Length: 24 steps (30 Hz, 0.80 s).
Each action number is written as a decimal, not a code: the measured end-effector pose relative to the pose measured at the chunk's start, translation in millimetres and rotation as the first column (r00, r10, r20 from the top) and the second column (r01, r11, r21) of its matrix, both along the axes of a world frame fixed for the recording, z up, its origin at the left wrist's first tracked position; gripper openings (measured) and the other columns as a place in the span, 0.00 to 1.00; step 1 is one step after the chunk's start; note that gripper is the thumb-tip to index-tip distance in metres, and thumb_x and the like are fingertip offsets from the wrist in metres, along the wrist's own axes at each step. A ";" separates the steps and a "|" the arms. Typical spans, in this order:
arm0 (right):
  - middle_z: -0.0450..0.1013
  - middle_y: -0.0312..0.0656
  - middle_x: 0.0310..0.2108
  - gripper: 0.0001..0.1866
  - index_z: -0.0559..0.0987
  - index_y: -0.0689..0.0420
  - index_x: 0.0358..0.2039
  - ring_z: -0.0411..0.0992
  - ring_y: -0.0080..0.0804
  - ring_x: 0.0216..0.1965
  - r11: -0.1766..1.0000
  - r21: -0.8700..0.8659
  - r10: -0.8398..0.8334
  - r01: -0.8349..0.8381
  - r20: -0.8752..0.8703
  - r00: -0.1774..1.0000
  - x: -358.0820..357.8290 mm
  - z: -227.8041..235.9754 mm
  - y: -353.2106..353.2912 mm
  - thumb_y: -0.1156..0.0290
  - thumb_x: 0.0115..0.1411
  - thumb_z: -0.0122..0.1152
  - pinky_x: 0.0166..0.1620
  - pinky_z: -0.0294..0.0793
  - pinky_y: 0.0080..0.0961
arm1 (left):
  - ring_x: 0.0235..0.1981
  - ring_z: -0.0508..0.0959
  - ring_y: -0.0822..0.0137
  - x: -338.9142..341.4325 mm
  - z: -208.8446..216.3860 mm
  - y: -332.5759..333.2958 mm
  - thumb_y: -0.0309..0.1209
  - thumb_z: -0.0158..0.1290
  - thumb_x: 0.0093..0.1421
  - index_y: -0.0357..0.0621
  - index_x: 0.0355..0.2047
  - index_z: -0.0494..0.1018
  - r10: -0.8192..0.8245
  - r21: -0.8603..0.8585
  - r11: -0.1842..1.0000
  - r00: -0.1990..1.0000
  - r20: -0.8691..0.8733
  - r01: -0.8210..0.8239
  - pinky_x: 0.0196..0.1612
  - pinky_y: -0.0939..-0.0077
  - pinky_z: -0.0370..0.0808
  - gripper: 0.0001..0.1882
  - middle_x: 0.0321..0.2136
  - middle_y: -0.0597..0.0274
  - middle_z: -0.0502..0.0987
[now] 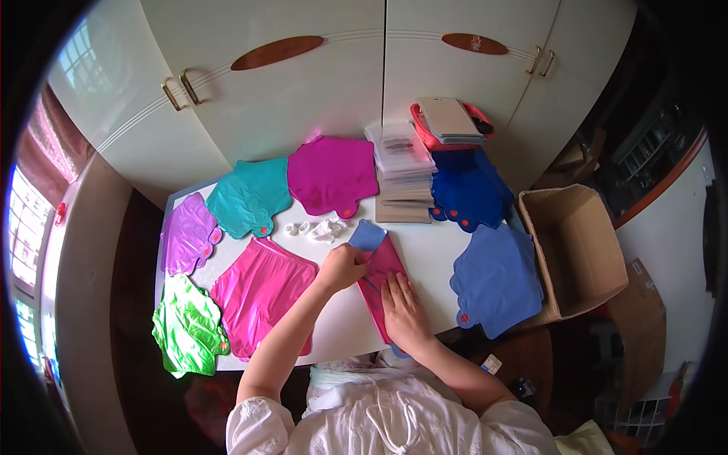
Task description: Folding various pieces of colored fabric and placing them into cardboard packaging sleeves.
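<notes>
Curled closed, the left hand [343, 268] pinches the folded magenta-and-blue film strip [387, 260], slanting toward lower centre frame under the flattened right hand [405, 309].

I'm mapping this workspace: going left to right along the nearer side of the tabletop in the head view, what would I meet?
Shiny green piece → shiny hot-pink piece → left hand → right hand → slate-blue piece.

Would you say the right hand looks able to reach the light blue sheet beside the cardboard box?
Probably yes: only white tabletop seems to lie between the right hand and the light blue sheet.
</notes>
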State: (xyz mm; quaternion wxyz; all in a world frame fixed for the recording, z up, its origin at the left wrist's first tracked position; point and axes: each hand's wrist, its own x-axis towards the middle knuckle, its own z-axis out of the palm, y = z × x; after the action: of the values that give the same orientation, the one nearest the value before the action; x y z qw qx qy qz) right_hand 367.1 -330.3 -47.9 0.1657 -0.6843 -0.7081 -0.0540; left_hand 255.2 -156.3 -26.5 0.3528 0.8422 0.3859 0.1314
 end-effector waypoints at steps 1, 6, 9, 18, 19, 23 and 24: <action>0.63 0.58 0.58 0.24 0.68 0.69 0.53 0.58 0.51 0.63 1.000 -0.002 0.007 -0.007 -0.002 1.000 0.4 0.3 -0.2 0.74 0.57 0.47 0.65 0.55 0.42 | 0.30 0.78 0.52 -0.1 -0.8 1.0 0.32 0.59 0.44 0.39 0.22 0.78 -0.002 0.005 1.000 1.000 -0.006 0.002 0.36 0.63 0.75 0.09 0.26 0.49 0.77; 0.63 0.58 0.57 0.24 0.68 0.70 0.53 0.59 0.49 0.62 0.999 -0.007 0.049 -0.049 -0.026 0.998 2.9 -3.4 1.0 0.74 0.56 0.47 0.66 0.54 0.42 | 0.33 0.77 0.53 1.4 0.2 3.0 0.31 0.58 0.41 0.38 0.19 0.76 -0.033 0.002 0.999 0.998 -0.048 0.033 0.39 0.63 0.75 0.08 0.27 0.50 0.76; 0.63 0.58 0.57 0.24 0.68 0.71 0.53 0.59 0.49 0.62 0.998 -0.011 0.058 -0.059 -0.044 0.997 3.5 -6.2 2.0 0.75 0.56 0.47 0.66 0.54 0.41 | 0.34 0.77 0.54 0.6 4.6 2.1 0.30 0.58 0.41 0.39 0.19 0.76 -0.036 0.003 0.999 0.999 -0.037 0.037 0.40 0.64 0.75 0.07 0.26 0.50 0.75; 0.63 0.58 0.58 0.26 0.66 0.71 0.54 0.59 0.50 0.62 0.992 -0.007 0.123 -0.125 -0.118 0.985 10.6 -6.3 0.6 0.76 0.54 0.48 0.65 0.55 0.41 | 0.35 0.76 0.54 -1.1 4.1 3.5 0.30 0.58 0.41 0.38 0.18 0.75 -0.069 0.006 0.998 0.997 -0.034 0.070 0.40 0.64 0.74 0.07 0.27 0.50 0.75; 0.62 0.58 0.58 0.26 0.66 0.71 0.54 0.59 0.50 0.62 0.991 -0.006 0.133 -0.135 -0.129 0.983 11.3 -5.9 0.3 0.76 0.54 0.48 0.65 0.55 0.42 | 0.34 0.76 0.54 -1.3 2.6 4.3 0.30 0.59 0.41 0.38 0.18 0.75 -0.079 0.007 0.997 0.996 -0.038 0.079 0.40 0.64 0.74 0.07 0.27 0.50 0.75; 0.63 0.59 0.58 0.26 0.66 0.71 0.55 0.59 0.51 0.62 0.990 -0.003 0.139 -0.141 -0.152 0.979 12.1 -6.2 -0.3 0.76 0.54 0.48 0.65 0.55 0.42 | 0.34 0.76 0.55 -0.7 0.6 4.8 0.29 0.59 0.40 0.38 0.18 0.75 -0.082 0.010 0.997 0.995 -0.049 0.082 0.40 0.64 0.74 0.07 0.27 0.50 0.75; 0.63 0.59 0.58 0.26 0.66 0.71 0.54 0.59 0.51 0.62 0.990 -0.002 0.138 -0.140 -0.156 0.978 12.2 -6.4 -0.3 0.76 0.54 0.48 0.65 0.55 0.42 | 0.34 0.76 0.55 -0.4 2.2 4.1 0.29 0.59 0.40 0.38 0.18 0.75 -0.076 0.011 0.997 0.996 -0.050 0.077 0.40 0.64 0.74 0.07 0.27 0.50 0.75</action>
State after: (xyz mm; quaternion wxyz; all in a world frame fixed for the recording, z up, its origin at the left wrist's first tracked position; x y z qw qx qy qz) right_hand 379.3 -330.6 -54.2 0.2193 -0.6364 -0.7394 0.0157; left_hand 254.8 -152.2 -24.3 0.3425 0.8616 0.3611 0.0994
